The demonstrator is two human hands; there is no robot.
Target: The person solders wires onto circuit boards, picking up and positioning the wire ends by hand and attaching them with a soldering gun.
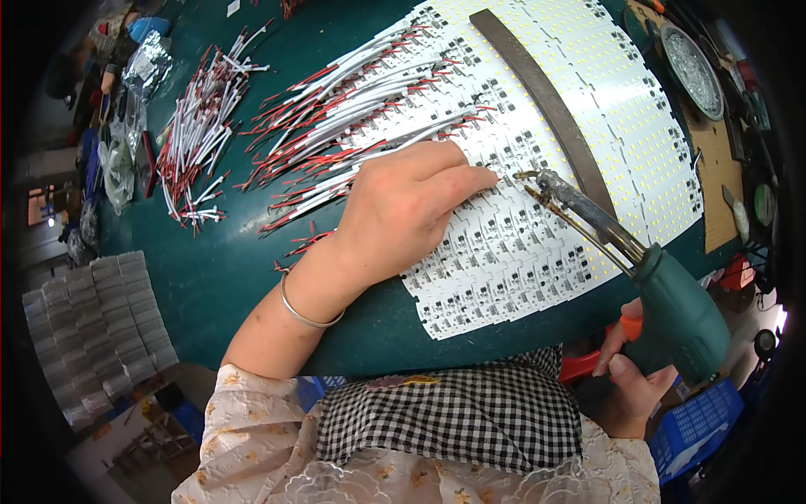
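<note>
Left hand [403,206]: mine, palm down on the white boards, fingers drawn together with the fingertips pressing at one spot on the panel; what lies pinched under them I cannot tell.
Right hand [631,370]: wrapped tight around the green handle of the iron, a finger on its orange trigger.
Iron [672,311]: one, slanting up and left from my right hand; its dark metal tip ends just beside my left fingertips, apart from them by a small gap.
Solder feed: one thin wire running along under the iron's barrel toward the tip.
Panel [537,244]: one big sheet of many small white boards, snapped together in rows, lying under my left hand and stretching away above and to the right of it; too many boards to count.
Wires [353,109]: a loose heap of red-and-white leads lying on the panel and mat, just beyond my left knuckles, some touching the back of the hand; too many to count.
Second heap [197,134]: one more bundle of the same leads, well off to the left of my left hand, on the mat.
Bar [546,101]: one dark flat metal strip lying across the panel, beyond the iron's tip.
Bangle [306,315]: one, silver, on my left wrist.
Mat [218,277]: green, under everything.
Stacks [96,328]: grey stacked pieces in rows, far left of my left forearm, off the mat's edge.
Round tin [693,67]: one, far beyond my right hand, at the table's corner.
</note>
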